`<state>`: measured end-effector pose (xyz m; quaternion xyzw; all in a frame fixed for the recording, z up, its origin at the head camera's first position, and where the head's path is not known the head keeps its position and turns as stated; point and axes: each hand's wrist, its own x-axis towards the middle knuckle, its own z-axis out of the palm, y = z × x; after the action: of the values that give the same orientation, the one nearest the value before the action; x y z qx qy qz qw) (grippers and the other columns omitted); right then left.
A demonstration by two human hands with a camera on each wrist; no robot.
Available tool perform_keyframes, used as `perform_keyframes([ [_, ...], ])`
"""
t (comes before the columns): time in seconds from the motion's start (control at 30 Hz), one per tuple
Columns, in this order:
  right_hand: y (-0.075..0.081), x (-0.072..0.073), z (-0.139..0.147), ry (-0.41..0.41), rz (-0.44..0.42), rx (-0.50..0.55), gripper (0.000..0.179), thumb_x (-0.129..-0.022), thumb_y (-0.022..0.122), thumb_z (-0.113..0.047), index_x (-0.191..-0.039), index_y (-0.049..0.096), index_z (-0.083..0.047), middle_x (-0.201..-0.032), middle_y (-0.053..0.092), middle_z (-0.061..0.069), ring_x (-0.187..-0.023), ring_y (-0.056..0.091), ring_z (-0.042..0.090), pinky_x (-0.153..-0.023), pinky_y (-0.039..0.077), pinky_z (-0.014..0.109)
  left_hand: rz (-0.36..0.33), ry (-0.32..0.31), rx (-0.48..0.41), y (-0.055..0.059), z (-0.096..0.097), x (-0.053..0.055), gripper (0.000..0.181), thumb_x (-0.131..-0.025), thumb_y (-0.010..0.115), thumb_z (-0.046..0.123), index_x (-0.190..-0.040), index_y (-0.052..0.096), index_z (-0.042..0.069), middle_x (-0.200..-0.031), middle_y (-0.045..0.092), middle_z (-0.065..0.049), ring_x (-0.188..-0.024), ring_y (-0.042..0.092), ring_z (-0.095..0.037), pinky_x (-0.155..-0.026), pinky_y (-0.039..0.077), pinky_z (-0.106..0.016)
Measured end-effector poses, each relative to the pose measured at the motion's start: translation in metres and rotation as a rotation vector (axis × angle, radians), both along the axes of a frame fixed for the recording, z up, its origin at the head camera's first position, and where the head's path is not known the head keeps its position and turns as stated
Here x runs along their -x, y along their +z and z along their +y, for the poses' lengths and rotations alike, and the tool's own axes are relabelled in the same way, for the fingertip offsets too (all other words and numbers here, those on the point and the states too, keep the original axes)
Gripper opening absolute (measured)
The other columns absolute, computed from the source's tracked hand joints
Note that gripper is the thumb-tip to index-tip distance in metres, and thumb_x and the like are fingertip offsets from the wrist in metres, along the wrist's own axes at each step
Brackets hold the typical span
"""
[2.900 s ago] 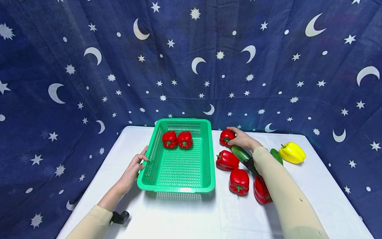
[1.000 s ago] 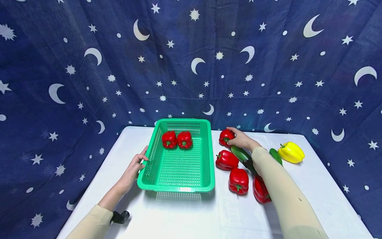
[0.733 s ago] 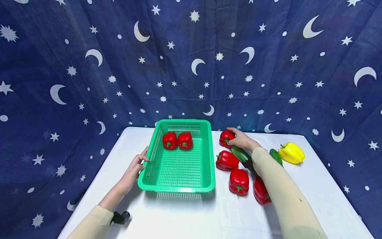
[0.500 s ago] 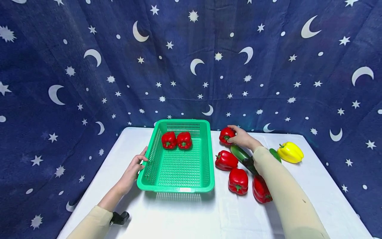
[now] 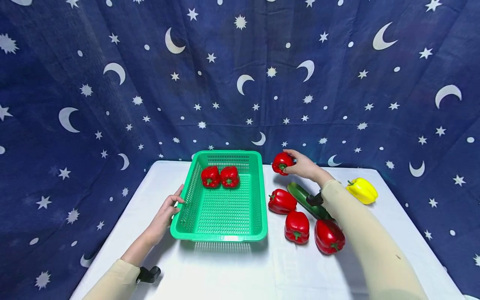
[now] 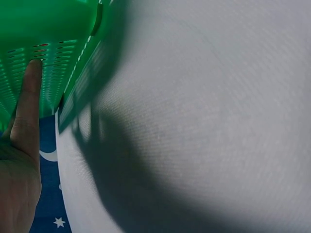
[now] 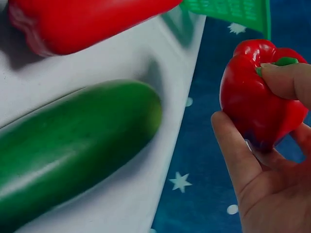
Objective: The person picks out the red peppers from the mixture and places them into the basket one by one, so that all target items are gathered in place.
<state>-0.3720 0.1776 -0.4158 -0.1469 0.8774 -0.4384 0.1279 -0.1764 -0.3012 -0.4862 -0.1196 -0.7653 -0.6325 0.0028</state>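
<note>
My right hand (image 5: 303,166) grips a red bell pepper (image 5: 279,162) just above the table's back right area. In the right wrist view the thumb presses beside the pepper's green stem, with fingers round its other side. My left hand (image 5: 163,215) is at the left side of a green plastic basket (image 5: 219,238), its fingertips touching the rim. The left wrist view shows one straight finger (image 6: 31,97) against the basket's slotted outer wall. Two red bell peppers (image 5: 219,177) sit side by side at the basket's back left.
Right of the basket lie a red bell pepper (image 5: 282,201), another red bell pepper (image 5: 297,227) and a third red bell pepper (image 5: 328,236). A long green vegetable (image 5: 300,193) runs beneath my right wrist. Farther right is a yellow bell pepper (image 5: 362,191). A star-patterned curtain (image 5: 225,83) hangs behind the white table.
My right hand has lifted the red bell pepper off the table, moving it up. The left hand and the basket have stayed in place. The view has shifted slightly.
</note>
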Motion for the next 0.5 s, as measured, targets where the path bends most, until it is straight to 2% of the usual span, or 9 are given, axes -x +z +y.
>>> perform_keyframes([
  [0.2, 0.016, -0.008, -0.002, 0.023, 0.015, 0.018, 0.086, -0.086, 0.075, -0.007, -0.159, 0.031, -0.013, -0.151, 0.04, 0.022, -0.128, 0.046, 0.04, -0.101, 0.046, 0.054, -0.006, 0.006, 0.005, -0.001, -0.001, 0.001, 0.026, -0.097, 0.033, 0.001, -0.121, 0.042, -0.001, -0.172, 0.01, -0.002, -0.153, 0.004, -0.04, -0.094, 0.04, -0.048],
  [0.4, 0.025, -0.015, -0.003, 0.044, 0.04, 0.016, 0.085, -0.085, 0.076, -0.009, -0.159, 0.034, -0.015, -0.149, 0.043, 0.02, -0.127, 0.047, 0.039, -0.1, 0.047, 0.054, -0.003, 0.006, 0.017, 0.001, 0.001, 0.0, 0.027, -0.096, 0.033, 0.002, -0.121, 0.042, -0.001, -0.172, 0.009, -0.002, -0.154, 0.004, -0.038, -0.094, 0.042, -0.042],
  [0.5, 0.029, -0.019, -0.005, 0.058, 0.051, 0.02, 0.085, -0.085, 0.077, -0.009, -0.158, 0.034, -0.015, -0.149, 0.044, 0.019, -0.126, 0.048, 0.039, -0.099, 0.047, 0.054, -0.001, 0.004, 0.017, 0.002, 0.001, -0.001, 0.027, -0.096, 0.032, 0.002, -0.121, 0.042, -0.002, -0.172, 0.009, -0.003, -0.154, 0.004, -0.038, -0.094, 0.041, -0.045],
])
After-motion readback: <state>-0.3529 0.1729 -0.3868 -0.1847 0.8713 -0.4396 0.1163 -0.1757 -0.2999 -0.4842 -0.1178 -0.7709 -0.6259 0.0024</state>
